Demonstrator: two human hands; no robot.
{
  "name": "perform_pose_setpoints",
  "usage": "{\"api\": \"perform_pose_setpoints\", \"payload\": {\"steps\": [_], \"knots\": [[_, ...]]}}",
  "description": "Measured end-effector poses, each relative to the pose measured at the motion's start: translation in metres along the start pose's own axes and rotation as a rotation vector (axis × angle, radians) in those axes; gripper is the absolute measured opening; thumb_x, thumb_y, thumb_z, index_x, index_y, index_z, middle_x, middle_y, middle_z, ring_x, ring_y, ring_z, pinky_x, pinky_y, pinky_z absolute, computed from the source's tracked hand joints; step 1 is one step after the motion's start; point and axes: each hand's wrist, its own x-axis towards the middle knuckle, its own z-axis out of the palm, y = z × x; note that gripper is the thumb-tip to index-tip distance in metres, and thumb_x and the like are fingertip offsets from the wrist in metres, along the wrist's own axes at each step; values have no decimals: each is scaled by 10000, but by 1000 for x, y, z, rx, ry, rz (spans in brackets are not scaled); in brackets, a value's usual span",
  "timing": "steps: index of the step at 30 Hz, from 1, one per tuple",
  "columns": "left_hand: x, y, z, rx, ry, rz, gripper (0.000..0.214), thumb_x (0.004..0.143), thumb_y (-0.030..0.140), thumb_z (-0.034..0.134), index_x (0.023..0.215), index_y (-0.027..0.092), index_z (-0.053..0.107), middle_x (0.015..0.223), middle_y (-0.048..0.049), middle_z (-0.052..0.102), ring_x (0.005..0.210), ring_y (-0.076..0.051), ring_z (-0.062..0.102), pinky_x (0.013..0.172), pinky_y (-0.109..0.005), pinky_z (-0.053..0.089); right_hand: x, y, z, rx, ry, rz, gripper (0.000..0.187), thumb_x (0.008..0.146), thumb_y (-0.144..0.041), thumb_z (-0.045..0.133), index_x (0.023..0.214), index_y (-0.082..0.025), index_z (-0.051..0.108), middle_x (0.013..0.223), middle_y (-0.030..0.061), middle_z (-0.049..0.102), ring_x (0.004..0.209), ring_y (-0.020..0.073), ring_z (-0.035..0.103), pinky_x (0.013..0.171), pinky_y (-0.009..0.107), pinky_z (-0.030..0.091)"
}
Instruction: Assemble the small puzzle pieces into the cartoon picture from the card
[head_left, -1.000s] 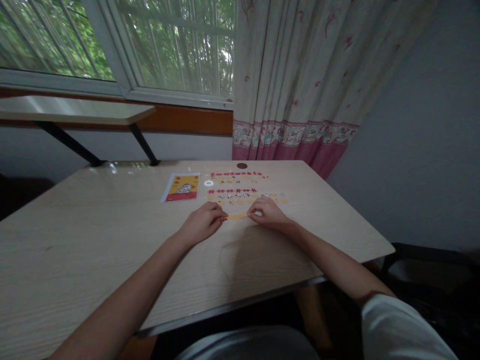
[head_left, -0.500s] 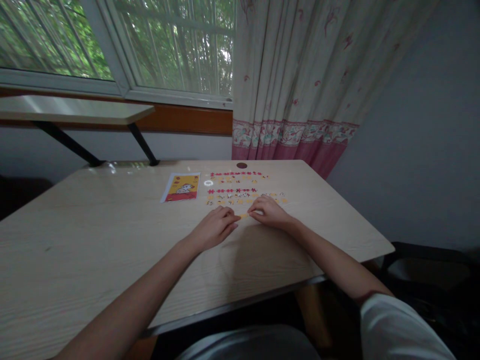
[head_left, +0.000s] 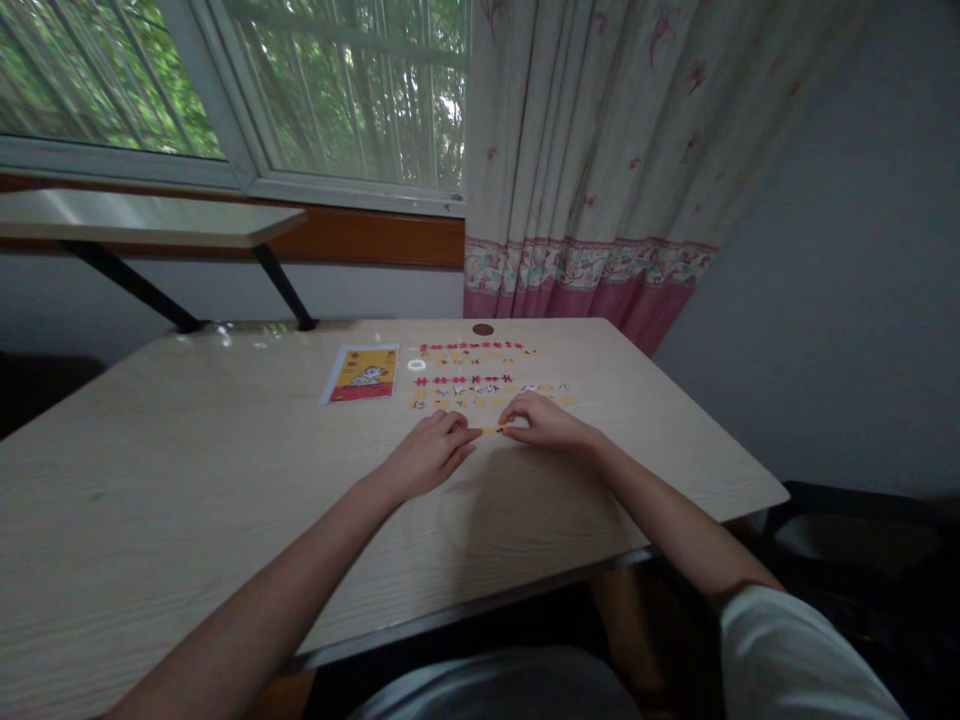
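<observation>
Both hands rest on a light wooden desk point(head_left: 187, 480), fingertips almost meeting over a short yellow strip of puzzle pieces point(head_left: 491, 429). My left hand point(head_left: 429, 452) lies with fingers curled and pressed on the strip's left end. My right hand point(head_left: 544, 421) pinches its right end. Just beyond the hands lie rows of red and yellow puzzle pieces point(head_left: 469, 379). To their left lies a picture card point(head_left: 362, 373), yellow and red with a white animal on it.
A round cable hole point(head_left: 483, 329) sits at the desk's far edge. A narrow shelf on black brackets point(head_left: 150, 218) stands under the window at left. A floral curtain point(head_left: 600, 160) hangs behind. The desk's right edge drops off near a dark chair point(head_left: 862, 530).
My left hand slid right along the yellow strip toward the right hand, so less of the strip shows between them. The right hand barely shifted.
</observation>
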Motion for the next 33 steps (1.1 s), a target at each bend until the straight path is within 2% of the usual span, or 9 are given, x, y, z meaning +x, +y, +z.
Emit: {"api": "perform_pose_setpoints", "payload": {"steps": [6, 13, 27, 33], "knots": [[0, -2, -1, -7, -11, -4, 337, 938, 306, 384, 1185, 188, 580, 990, -102, 545, 922, -226, 485, 827, -385, 409, 1, 1, 2, 68, 4, 56, 136, 764, -240, 661, 872, -158, 645, 863, 50, 637, 844, 159, 560, 808, 303, 428], [0, -1, -1, -35, -1, -11, 326, 931, 304, 400, 1170, 193, 592, 978, -99, 548, 921, -228, 492, 818, -379, 409, 2, 0, 0, 76, 3, 54, 139, 757, -254, 666, 860, -164, 642, 848, 45, 631, 831, 157, 563, 788, 294, 434], [1, -1, -2, -24, 2, -1, 342, 937, 330, 376, 1171, 213, 597, 961, -94, 548, 887, -220, 494, 795, -380, 416, 3, -8, -2, 23, -38, -8, 107, 787, -227, 622, 876, -173, 648, 882, 46, 642, 874, 156, 564, 849, 312, 408], [1, -1, -2, -7, -3, 3, 335, 937, 321, 379, 1172, 217, 593, 966, -93, 544, 904, -224, 491, 812, -386, 412, 3, -9, -2, 39, -10, -44, 126, 794, -232, 619, 906, -180, 648, 911, 48, 655, 890, 162, 568, 855, 320, 408]]}}
